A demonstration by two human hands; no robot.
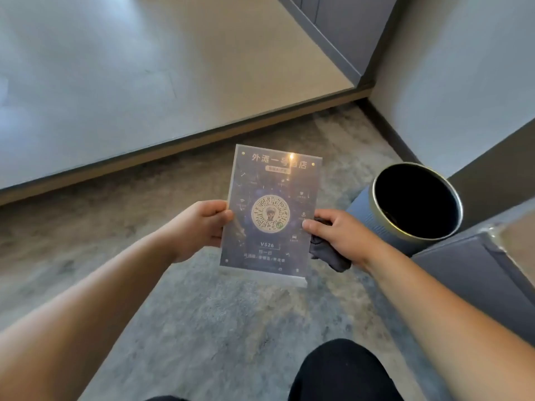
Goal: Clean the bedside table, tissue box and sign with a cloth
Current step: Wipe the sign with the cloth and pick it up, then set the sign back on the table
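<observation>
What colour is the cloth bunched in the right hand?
Dark grey cloth, seen best in the head view.

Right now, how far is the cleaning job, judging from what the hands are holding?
In hand: the left hand holds the acrylic sign up by its edge, and the right hand pinches the other edge with the dark cloth bunched in its grip. Whether the sign is already wiped cannot be told. Bedside table and tissue box are out of view, so unconfirmed.
</observation>
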